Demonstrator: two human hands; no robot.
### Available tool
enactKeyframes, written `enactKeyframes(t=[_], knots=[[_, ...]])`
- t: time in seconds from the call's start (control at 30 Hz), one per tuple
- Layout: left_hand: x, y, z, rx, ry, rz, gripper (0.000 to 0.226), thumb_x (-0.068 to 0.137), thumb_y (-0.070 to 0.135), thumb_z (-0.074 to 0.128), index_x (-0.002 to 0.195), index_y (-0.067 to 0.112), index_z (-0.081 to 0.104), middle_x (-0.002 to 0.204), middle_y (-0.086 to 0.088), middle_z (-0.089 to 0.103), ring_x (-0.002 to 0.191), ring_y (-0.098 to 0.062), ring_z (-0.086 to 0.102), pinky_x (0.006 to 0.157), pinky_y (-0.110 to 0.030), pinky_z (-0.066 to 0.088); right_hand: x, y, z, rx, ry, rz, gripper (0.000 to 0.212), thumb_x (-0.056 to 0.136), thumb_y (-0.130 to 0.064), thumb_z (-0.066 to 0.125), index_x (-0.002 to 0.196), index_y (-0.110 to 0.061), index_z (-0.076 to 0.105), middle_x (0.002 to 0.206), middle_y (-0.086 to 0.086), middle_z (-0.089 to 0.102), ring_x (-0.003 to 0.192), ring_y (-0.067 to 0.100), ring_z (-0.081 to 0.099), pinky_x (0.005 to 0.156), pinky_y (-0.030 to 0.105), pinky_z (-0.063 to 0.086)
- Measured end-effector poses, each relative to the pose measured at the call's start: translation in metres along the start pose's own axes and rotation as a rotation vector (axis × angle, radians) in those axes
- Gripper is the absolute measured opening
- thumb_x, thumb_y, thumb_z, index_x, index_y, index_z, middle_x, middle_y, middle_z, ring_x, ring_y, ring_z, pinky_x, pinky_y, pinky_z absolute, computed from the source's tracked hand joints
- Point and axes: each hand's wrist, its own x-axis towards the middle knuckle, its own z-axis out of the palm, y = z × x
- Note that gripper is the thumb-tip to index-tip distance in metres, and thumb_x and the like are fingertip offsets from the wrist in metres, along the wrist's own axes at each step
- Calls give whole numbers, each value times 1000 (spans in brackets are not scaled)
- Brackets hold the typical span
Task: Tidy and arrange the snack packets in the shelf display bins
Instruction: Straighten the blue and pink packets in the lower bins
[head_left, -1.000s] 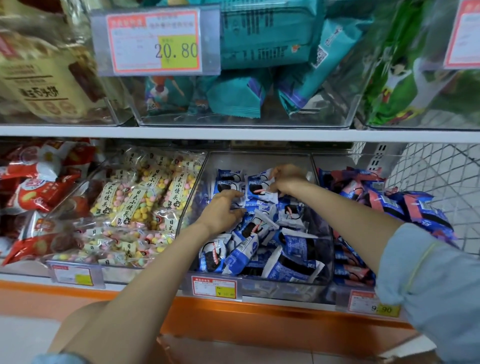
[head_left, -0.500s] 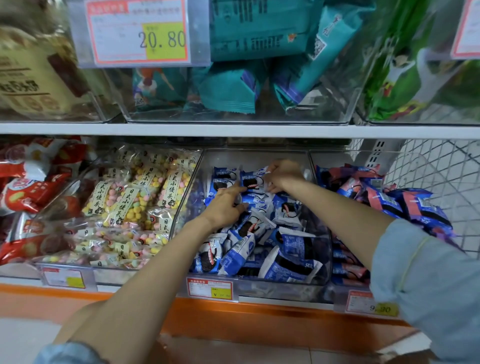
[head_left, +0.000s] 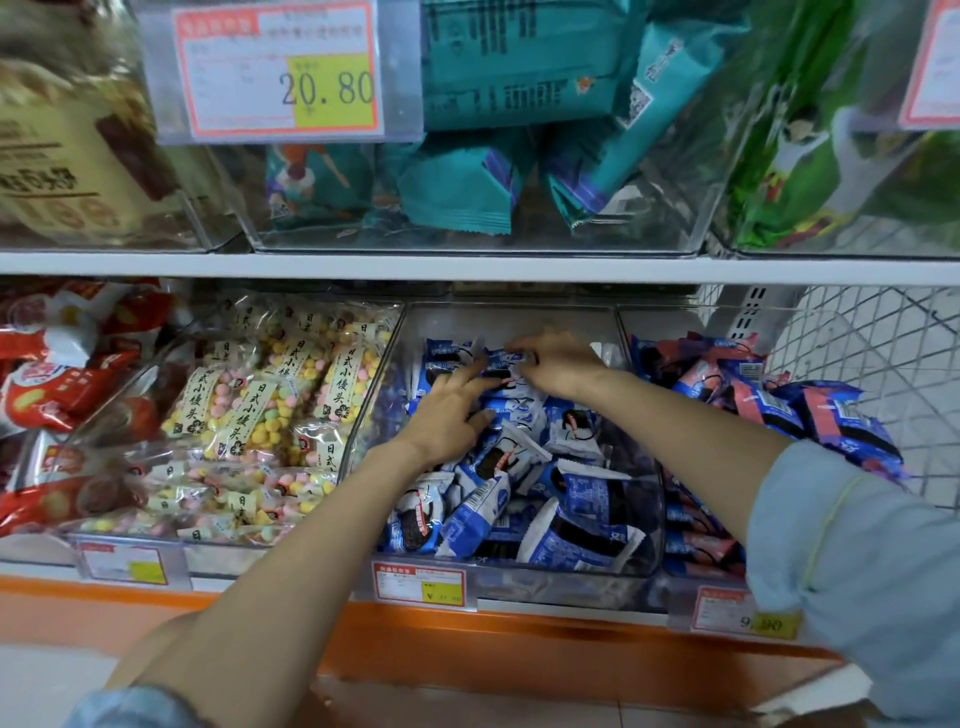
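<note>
- Fingers (head_left: 467, 387) of the left hand (head_left: 449, 418) lie spread and nearly straight, pressing flat on the blue packets (head_left: 582, 499) beneath them; they clasp nothing.
- Fingertips (head_left: 515, 348) of the right hand (head_left: 561, 366) curl down and seem to pinch a back-row packet (head_left: 493, 361), just ahead of the left fingertips, though blur hides the exact grip.
- Compared with a second ago, the left fingers have uncurled and reached toward the right ones. The two hands now almost meet over the rear of the middle bin (head_left: 561, 584).
- Judging from that, the work in hand is the rear row: one hand steadies its neighbours while the other sets a packet in place.
- Nearer than both sets of fingers, toward the bin's front lip, the blue packets lie in a jumbled heap, tilted every way, so much of the tidying looks unfinished.
- Left of the left fingers, past a clear wall, stand candy bags (head_left: 291, 395).
- Right of the right fingers, pink-and-blue packets (head_left: 753, 384) fill their own bin.
- Above the knuckles the upper shelf board (head_left: 467, 267) hangs low, leaving little room to lift, and the bin's side walls hem in both wrists.
</note>
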Motion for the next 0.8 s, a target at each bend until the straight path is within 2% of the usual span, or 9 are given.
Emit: enactKeyframes(t=[0.07,0.17,0.33,0.53,0.6,0.7,0.8], knots=[[1,-1,4,-14,-54,-10,49,96,22,48,143,19,35,158,5,9,141,-22,19,115,-42,22,1,2,5,-152,-64,16,43,97,-33,47,138,-22,43,142,10,37,120,28,48,92,36,44],[3,0,5,-85,-93,-17,51,97,22,48,145,17,32,158,7,1,144,-19,16,117,-36,19,5,4,11,-210,-50,61,41,95,-34,49,130,-13,49,138,10,37,116,29,50,91,39,46],[6,0,3,-115,-130,-2,52,97,22,49,145,16,31,158,7,-2,141,-19,24,114,-29,23,5,6,7,-62,-38,83,53,91,-27,57,141,-20,40,143,8,35,122,28,47,95,35,42],[2,-1,0,-117,-25,29,46,95,19,52,139,14,43,156,1,17,132,-25,37,110,-41,32,-14,6,-11,77,-7,37,55,87,-21,65,138,-22,44,139,6,44,119,23,50,92,27,40],[-3,-1,-1,-123,-7,34,45,94,20,53,138,14,44,155,0,20,132,-24,37,111,-40,33,-25,6,-19,84,-12,-12,53,87,-21,65,136,-19,46,136,6,48,112,20,53,85,23,38],[-9,3,-1,-125,9,36,47,93,26,55,137,15,44,153,-1,25,136,-21,31,113,-35,29,-49,8,-31,99,-11,-78,48,87,-23,65,133,-20,49,124,4,53,88,13,51,75,20,36],[-11,17,-3,-240,21,36,49,90,26,61,136,15,46,143,-6,40,130,-20,39,107,-31,35,-77,15,-37,229,20,-114,42,87,-20,66,125,-30,54,100,5,64,79,20,60,70,28,46]])
